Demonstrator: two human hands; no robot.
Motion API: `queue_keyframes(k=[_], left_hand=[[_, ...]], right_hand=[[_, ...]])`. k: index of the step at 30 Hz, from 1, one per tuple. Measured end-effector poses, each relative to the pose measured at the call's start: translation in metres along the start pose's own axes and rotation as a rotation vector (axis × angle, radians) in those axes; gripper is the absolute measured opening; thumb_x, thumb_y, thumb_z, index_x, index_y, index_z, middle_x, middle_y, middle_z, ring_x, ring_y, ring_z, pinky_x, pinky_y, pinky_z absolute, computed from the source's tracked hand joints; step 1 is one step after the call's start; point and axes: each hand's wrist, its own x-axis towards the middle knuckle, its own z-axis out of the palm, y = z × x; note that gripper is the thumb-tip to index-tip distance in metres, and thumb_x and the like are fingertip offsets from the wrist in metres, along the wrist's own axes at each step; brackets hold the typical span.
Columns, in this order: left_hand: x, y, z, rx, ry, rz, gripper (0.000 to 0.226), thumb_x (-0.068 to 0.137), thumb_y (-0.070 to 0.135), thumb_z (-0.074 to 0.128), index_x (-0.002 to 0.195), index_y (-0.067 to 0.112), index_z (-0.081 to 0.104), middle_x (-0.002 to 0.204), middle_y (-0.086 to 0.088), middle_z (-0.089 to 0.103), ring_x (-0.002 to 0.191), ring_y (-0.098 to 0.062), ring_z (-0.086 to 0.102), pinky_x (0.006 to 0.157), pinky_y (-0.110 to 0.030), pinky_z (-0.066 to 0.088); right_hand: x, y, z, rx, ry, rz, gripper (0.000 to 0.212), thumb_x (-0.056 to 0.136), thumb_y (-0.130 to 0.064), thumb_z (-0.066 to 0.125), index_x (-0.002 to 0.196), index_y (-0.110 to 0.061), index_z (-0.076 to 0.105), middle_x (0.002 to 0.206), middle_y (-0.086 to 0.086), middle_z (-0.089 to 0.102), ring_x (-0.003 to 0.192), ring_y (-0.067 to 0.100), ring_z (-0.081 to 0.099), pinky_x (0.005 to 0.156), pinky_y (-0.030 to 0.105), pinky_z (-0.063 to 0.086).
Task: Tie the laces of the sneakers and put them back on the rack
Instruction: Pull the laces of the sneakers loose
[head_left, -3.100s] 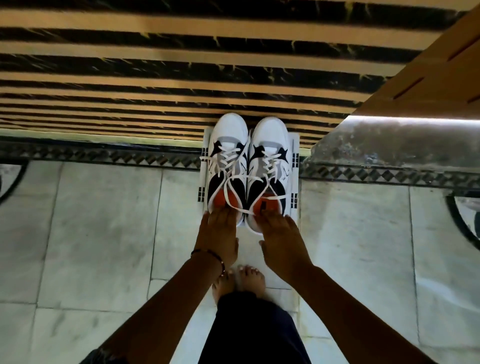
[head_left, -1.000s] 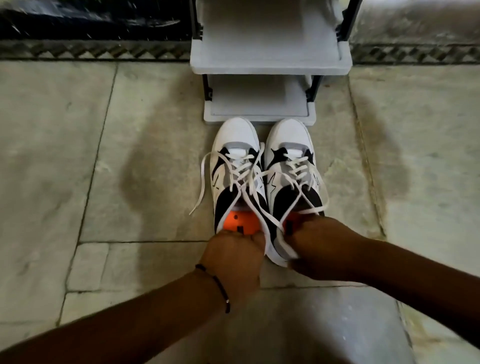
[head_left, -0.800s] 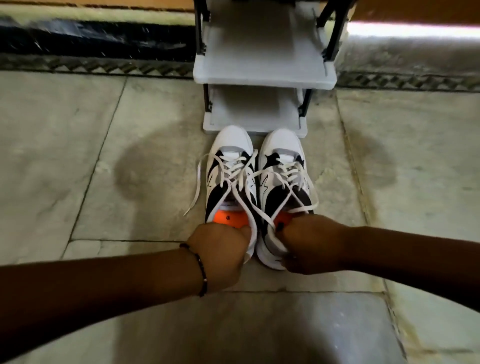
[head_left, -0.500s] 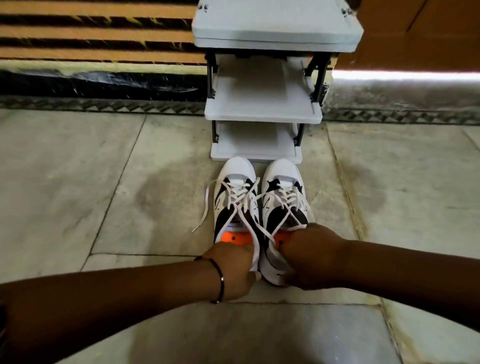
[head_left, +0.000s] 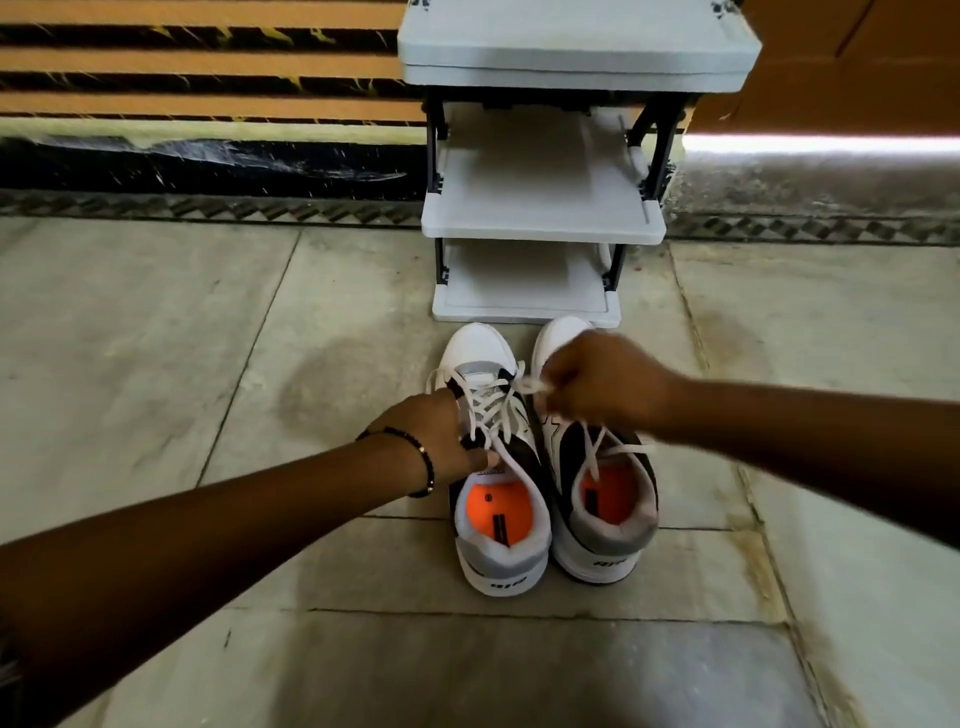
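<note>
Counting two sneakers (head_left: 550, 467), two hands (head_left: 519, 415)

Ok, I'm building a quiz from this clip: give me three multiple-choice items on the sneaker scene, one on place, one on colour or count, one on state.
1. Where do the sneakers stand?
A. On the rack's top shelf
B. On the floor before the rack
C. On a chair

2. What colour are the insoles?
A. Orange
B. Green
C. Blue

3. What is the state of the laces?
A. Both tied in bows
B. Removed
C. Loose, being handled

Key: 1 B, both shoes sit on the stone floor just in front of the grey rack. 2 A, orange shows inside both heel openings. 3 C, the left hand and the right hand each pinch a strand of the laces of the left shoe, and no bow shows.
</note>
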Motion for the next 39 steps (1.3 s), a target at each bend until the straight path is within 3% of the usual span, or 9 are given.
queue_keyframes(k=[2, 4, 8, 13, 19, 24, 28, 34, 39], left_hand=[[0.003, -0.005, 0.005, -0.103, 0.030, 0.036, 0.031, 0.074, 0.040, 0.067, 0.085, 0.018, 0.049, 0.075, 0.005, 0.052, 0.084, -0.024, 0.056, 0.067, -0.026, 0.038], [0.004, -0.007, 0.009, -0.159, 0.056, 0.067, 0.029, 0.075, 0.035, 0.067, 0.083, 0.015, 0.048, 0.069, 0.006, 0.049, 0.076, -0.021, 0.052, 0.064, -0.029, 0.038], [0.005, -0.011, 0.015, -0.357, 0.062, 0.099, 0.025, 0.075, 0.021, 0.069, 0.092, 0.010, 0.054, 0.069, 0.005, 0.049, 0.069, -0.014, 0.049, 0.063, -0.021, 0.039], [0.004, -0.013, 0.023, -0.773, 0.108, 0.005, 0.020, 0.078, 0.008, 0.068, 0.064, 0.016, 0.056, 0.060, -0.001, 0.051, 0.041, 0.003, 0.050, 0.040, -0.004, 0.037], [0.005, -0.019, 0.028, -0.924, 0.251, -0.054, 0.017, 0.080, 0.009, 0.065, 0.067, 0.019, 0.059, 0.063, -0.001, 0.060, 0.042, 0.008, 0.053, 0.043, -0.005, 0.041], [0.008, -0.012, 0.011, -0.986, 0.472, 0.056, 0.018, 0.080, 0.008, 0.064, 0.067, 0.018, 0.057, 0.055, 0.005, 0.061, 0.044, 0.006, 0.054, 0.045, -0.006, 0.042], [0.004, -0.004, -0.008, -0.854, 0.578, 0.278, 0.017, 0.084, 0.012, 0.059, 0.073, 0.022, 0.051, 0.066, 0.002, 0.058, 0.052, 0.004, 0.056, 0.053, -0.007, 0.043], [-0.002, 0.011, -0.030, -0.609, 0.420, 0.600, 0.020, 0.090, 0.023, 0.045, 0.097, 0.028, 0.062, 0.080, 0.002, 0.064, 0.076, -0.003, 0.063, 0.068, -0.009, 0.047], [0.016, -0.010, -0.034, -0.605, 0.123, 0.448, 0.029, 0.096, 0.019, 0.035, 0.105, 0.015, 0.062, 0.078, 0.013, 0.067, 0.071, 0.003, 0.061, 0.063, -0.005, 0.045]], right_hand=[[0.010, -0.003, -0.034, 0.394, 0.094, 0.099, 0.018, 0.085, -0.017, 0.061, 0.071, -0.007, 0.064, 0.066, 0.010, 0.060, 0.056, 0.015, 0.051, 0.049, 0.023, 0.042], [0.018, 0.000, -0.051, 0.584, 0.212, 0.164, 0.024, 0.085, -0.022, 0.061, 0.094, 0.001, 0.063, 0.095, 0.022, 0.066, 0.072, 0.020, 0.055, 0.057, 0.024, 0.042], [0.022, 0.012, -0.020, -0.170, 0.314, 0.190, 0.055, 0.078, -0.045, 0.064, 0.122, -0.014, 0.053, 0.133, 0.016, 0.049, 0.124, 0.034, 0.035, 0.099, 0.048, 0.032], [0.010, 0.005, 0.042, -0.369, 0.052, 0.025, 0.035, 0.081, -0.048, 0.053, 0.096, -0.021, 0.069, 0.112, 0.006, 0.060, 0.117, 0.031, 0.034, 0.094, 0.045, 0.028], [0.018, 0.003, 0.055, -0.127, 0.131, -0.067, 0.023, 0.076, -0.039, 0.065, 0.087, -0.019, 0.069, 0.104, 0.006, 0.064, 0.109, 0.027, 0.042, 0.087, 0.039, 0.036], [0.023, -0.004, 0.059, 0.412, 0.098, -0.080, 0.007, 0.078, -0.012, 0.066, 0.074, -0.007, 0.066, 0.077, 0.010, 0.067, 0.082, 0.026, 0.062, 0.083, 0.042, 0.052], [0.026, -0.008, 0.052, 0.669, 0.042, -0.051, 0.011, 0.081, -0.004, 0.062, 0.091, 0.000, 0.066, 0.070, 0.012, 0.064, 0.066, 0.019, 0.059, 0.081, 0.040, 0.053], [0.020, -0.013, 0.049, 0.740, -0.110, -0.133, 0.013, 0.080, -0.008, 0.067, 0.091, -0.003, 0.070, 0.094, 0.021, 0.068, 0.085, 0.029, 0.064, 0.085, 0.033, 0.052], [0.021, -0.012, 0.044, 0.755, -0.038, -0.164, 0.018, 0.087, -0.013, 0.059, 0.089, 0.000, 0.070, 0.088, 0.030, 0.069, 0.063, 0.014, 0.056, 0.059, 0.016, 0.045]])
